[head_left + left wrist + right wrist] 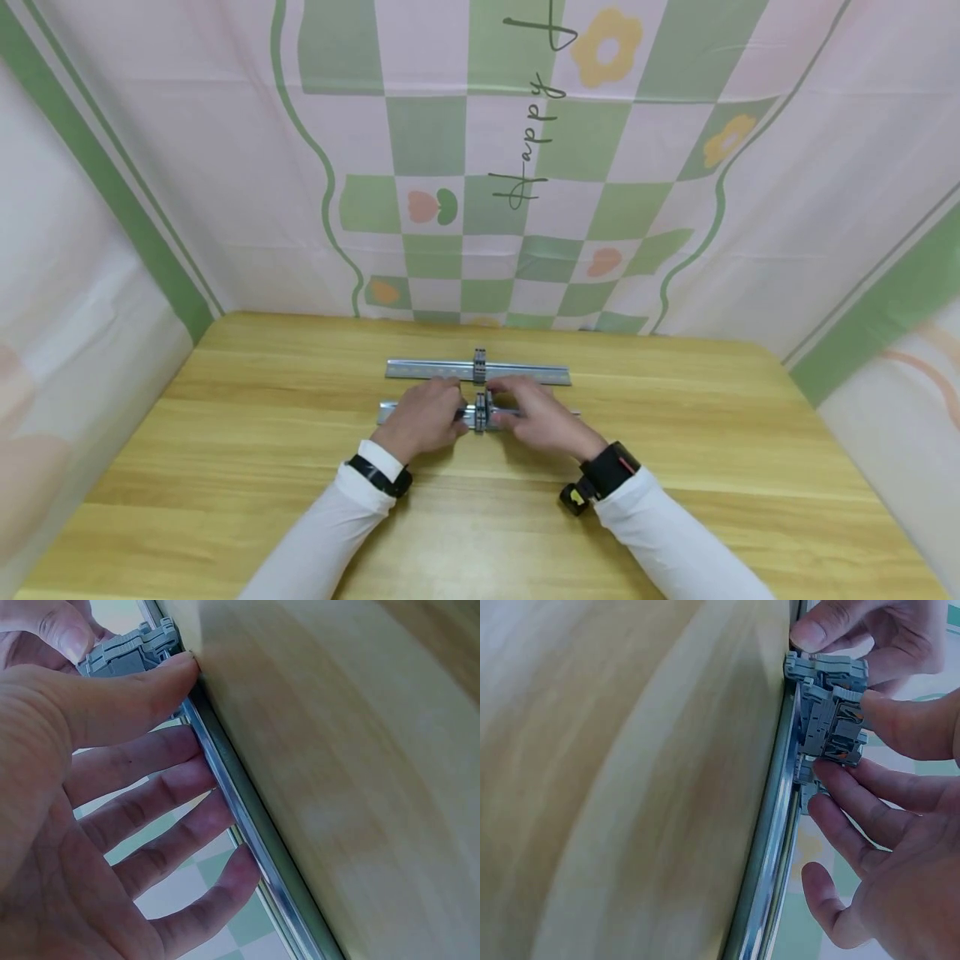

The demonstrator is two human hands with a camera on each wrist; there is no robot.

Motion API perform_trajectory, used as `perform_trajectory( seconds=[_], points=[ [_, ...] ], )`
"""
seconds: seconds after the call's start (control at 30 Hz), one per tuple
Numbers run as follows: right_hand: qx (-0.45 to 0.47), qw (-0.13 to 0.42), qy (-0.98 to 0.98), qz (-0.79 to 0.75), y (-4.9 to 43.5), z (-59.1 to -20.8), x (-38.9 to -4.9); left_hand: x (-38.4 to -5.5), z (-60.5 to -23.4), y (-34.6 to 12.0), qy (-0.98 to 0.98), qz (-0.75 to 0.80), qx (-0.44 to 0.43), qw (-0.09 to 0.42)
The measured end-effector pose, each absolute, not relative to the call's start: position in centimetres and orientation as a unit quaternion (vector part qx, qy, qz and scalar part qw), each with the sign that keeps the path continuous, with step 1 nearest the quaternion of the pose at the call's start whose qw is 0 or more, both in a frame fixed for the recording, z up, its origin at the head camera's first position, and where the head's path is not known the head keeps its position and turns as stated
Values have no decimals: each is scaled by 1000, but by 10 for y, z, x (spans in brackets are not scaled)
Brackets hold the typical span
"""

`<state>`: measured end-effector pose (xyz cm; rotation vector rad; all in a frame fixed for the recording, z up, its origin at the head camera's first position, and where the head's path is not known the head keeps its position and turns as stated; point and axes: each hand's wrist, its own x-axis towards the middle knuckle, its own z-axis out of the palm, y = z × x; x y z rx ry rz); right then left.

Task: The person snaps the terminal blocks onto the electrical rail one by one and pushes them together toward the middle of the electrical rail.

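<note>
Two metal DIN rails lie across the table, one behind the other. On the front DIN rail (387, 410) stand grey terminal blocks (480, 413), packed side by side near its middle. Just left of them my left hand (426, 417) grips this rail, the thumb at its near edge and the fingers along the far side. My right hand (546, 421) pinches a grey terminal block (826, 724) between thumb and fingers, at the right side of the others. This block looks slightly tilted against the rail; whether it is seated I cannot tell.
Behind, the second DIN rail (431, 369) carries a small group of grey terminal blocks (479, 357) at its middle. The wooden table (225, 467) ends at a checkered curtain (427, 137) at the back.
</note>
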<state>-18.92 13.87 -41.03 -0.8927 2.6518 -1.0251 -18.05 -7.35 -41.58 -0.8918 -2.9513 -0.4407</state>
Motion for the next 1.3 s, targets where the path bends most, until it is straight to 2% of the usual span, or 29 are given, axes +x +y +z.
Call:
perform_trajectory(
  seconds=[0.67, 1.3],
  points=[
    [-266, 37, 919, -288, 125, -415, -180, -182, -418, -71, -950, -141, -277, 22],
    [-251, 27, 919, -304, 122, -414, -175, -182, -417, -70, -949, -157, -273, 17]
  ],
)
